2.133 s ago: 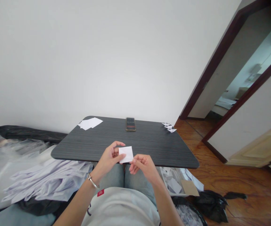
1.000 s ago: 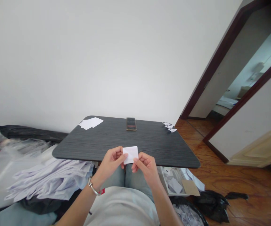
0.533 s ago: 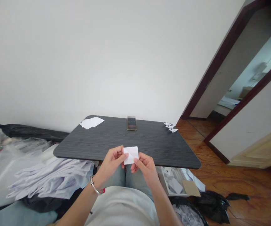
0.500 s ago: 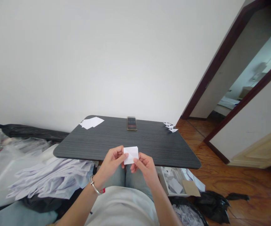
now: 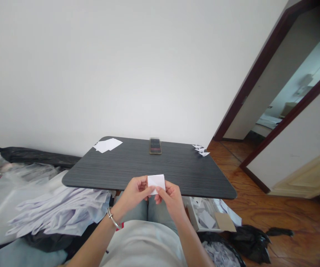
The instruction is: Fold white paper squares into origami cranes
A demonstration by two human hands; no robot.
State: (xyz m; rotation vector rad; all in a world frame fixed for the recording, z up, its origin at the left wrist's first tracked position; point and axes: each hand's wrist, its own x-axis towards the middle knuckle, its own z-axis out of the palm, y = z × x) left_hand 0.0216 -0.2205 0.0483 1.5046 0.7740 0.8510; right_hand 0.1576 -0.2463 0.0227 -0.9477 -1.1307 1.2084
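Note:
A small folded piece of white paper (image 5: pixel 156 180) is held up over the near edge of the dark table (image 5: pixel 132 163). My left hand (image 5: pixel 138 191) grips its left side, thumb lying across the lower front. On the right side my right hand (image 5: pixel 168 193) pinches it, with that thumb pressed on the lower edge close to the other thumb. The fingers behind the paper are partly hidden. At the table's far right corner lie several small folded paper pieces (image 5: pixel 200 150). Loose white paper sheets (image 5: pixel 107 144) overlap at the far left corner.
A phone (image 5: pixel 155 146) lies near the wall at the table's back. Below on the right are a box of paper pieces (image 5: pixel 204 215) and a black bag of paper scraps (image 5: pixel 221 254). A heap of white cloth or paper (image 5: pixel 62 211) is at the left.
Both thumbs have come closer together at the paper's lower edge; my left thumb slid down and right. The paper shifted slightly right.

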